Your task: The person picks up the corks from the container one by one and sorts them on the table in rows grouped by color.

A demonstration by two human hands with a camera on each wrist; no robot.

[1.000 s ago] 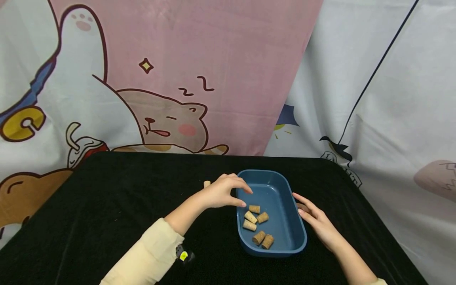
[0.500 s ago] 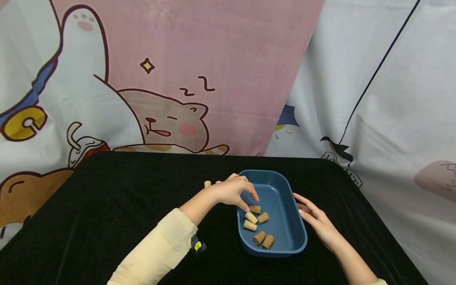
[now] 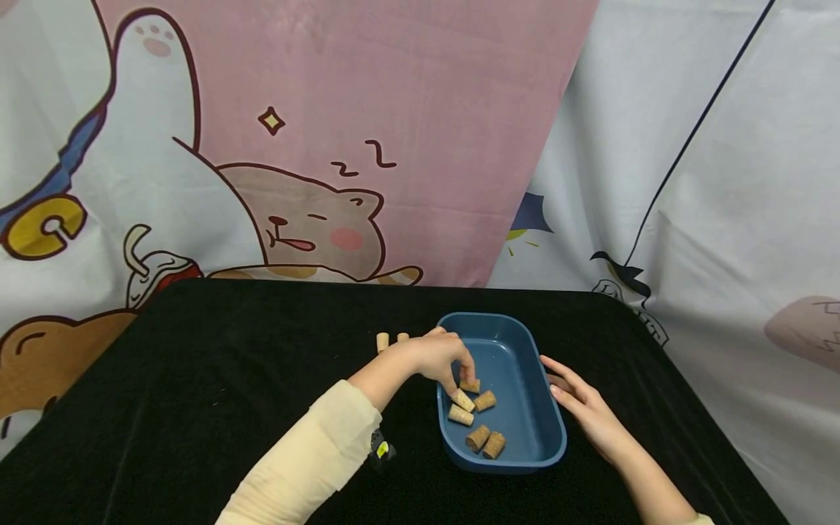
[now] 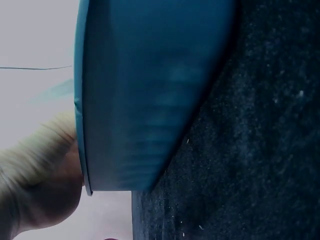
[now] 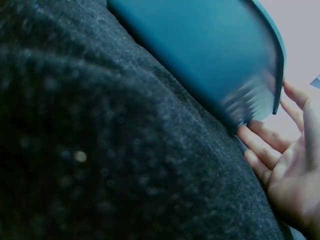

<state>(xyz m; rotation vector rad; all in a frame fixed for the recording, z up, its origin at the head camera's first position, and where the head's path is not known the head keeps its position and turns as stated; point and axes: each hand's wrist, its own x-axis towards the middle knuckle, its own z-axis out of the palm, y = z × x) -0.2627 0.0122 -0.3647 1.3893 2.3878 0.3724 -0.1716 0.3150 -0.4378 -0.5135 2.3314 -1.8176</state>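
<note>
In the head view, my left hand (image 3: 436, 357) reaches over the left rim of a blue plastic bin (image 3: 525, 379). Its fingers bend down over a brown cork (image 3: 472, 387), and the thumb tip is right at a pale cork (image 3: 462, 400); a gap separates thumb and fingers. Several more corks lie nearer the front of the bin, including a brown cork (image 3: 494, 445). In the left wrist view, the bin wall (image 4: 145, 95) hides the fingertips. My right hand (image 3: 580, 401) rests against the bin's right side, its extended fingers (image 5: 262, 142) touching low on the wall.
Two pale corks, one standing cork (image 3: 383, 341) and another cork (image 3: 403, 337), are on the black cloth (image 3: 230, 379) behind my left wrist. A printed cloth backdrop (image 3: 420, 109) hangs behind the table. The bin stands right of the middle.
My left hand has moved right and down into the bin, its fingers lowering onto the corks there. The two corks behind the wrist have come into view. My right hand stays in place.
</note>
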